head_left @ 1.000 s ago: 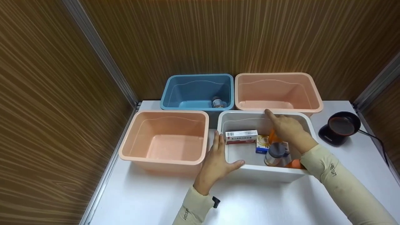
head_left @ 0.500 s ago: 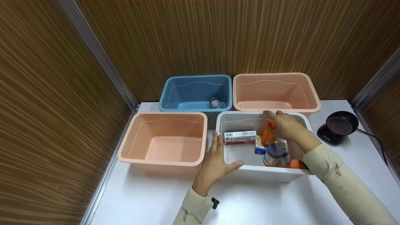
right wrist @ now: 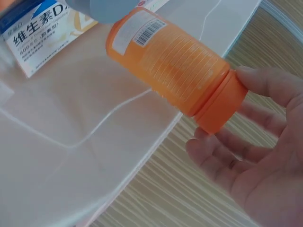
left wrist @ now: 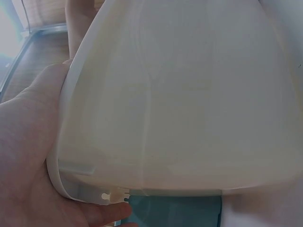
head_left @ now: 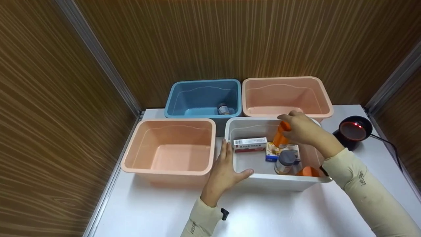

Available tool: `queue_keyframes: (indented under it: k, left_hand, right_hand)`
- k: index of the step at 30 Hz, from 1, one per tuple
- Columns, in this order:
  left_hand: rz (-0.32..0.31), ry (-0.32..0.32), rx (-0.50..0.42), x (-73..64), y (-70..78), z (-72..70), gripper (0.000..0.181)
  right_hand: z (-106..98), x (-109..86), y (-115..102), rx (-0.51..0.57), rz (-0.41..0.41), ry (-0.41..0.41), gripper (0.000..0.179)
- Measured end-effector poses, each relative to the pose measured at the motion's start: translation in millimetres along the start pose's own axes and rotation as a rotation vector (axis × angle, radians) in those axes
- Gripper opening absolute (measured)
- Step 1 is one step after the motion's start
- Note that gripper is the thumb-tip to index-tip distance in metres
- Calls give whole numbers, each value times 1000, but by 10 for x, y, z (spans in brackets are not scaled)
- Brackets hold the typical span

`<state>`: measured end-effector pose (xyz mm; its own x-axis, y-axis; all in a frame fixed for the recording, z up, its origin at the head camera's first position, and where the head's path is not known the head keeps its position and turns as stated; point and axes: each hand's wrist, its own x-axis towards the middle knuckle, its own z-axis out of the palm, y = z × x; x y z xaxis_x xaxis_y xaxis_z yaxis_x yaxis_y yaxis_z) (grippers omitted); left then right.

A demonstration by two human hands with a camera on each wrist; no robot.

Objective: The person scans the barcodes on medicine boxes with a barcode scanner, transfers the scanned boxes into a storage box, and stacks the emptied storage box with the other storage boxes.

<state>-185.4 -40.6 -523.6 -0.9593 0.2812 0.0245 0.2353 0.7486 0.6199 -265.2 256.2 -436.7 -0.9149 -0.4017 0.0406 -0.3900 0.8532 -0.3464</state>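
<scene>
My right hand [head_left: 302, 128] pinches the orange cap of an orange pill bottle [right wrist: 165, 59] between thumb and fingertips. In the head view the bottle hangs tilted inside the white bin [head_left: 253, 164], over a yellow, white and blue medicine box [head_left: 294, 152]. A dark-lidded bottle [head_left: 284, 162] stands in front of that box. Another orange container [head_left: 308, 171] is partly hidden by the bin's front right wall. To the left lies a white and red medicine box [head_left: 250, 144]. My left hand [head_left: 223, 176] rests at the bin's front left corner, fingers straight and thumb spread along the rim.
A peach bin [head_left: 171, 171] stands at left. Behind are a blue bin [head_left: 202, 116] holding a small bottle [head_left: 223, 109], and a second peach bin [head_left: 286, 80]. At right stands a black corded device [head_left: 353, 131], its round window glowing red. Wood-patterned panels surround the white table.
My right hand has drawn the orange bottle upward inside the white bin, so more of it shows above the medicine box. The black device's red lights have come on. My left hand stays put.
</scene>
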Motion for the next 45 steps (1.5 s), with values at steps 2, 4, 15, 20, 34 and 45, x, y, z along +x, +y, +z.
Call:
queue_keyframes:
  k: [2,4,15,20,34,45]
  left_hand:
    - [-2,1,-4,-1,-13,-8,126]
    - [-4,0,-8,-3,-21,-14,126]
    - [-3,8,3,-8,-61,-40,124]
    - [-3,15,11,-5,-61,-45,125]
    - [-3,9,2,10,-53,-52,125]
    - [12,31,-17,9,-73,-56,123]
  right_hand:
    - [-31,5,-20,0,8,-14,51]
    - [-68,2,-36,-8,0,-10,49]
    - [-313,-136,-123,-25,-76,43,34]
    - [-433,-196,-150,12,-37,34,26]
    - [-751,-338,-18,5,22,19,25]
    - [-972,-473,145,-29,122,7,48]
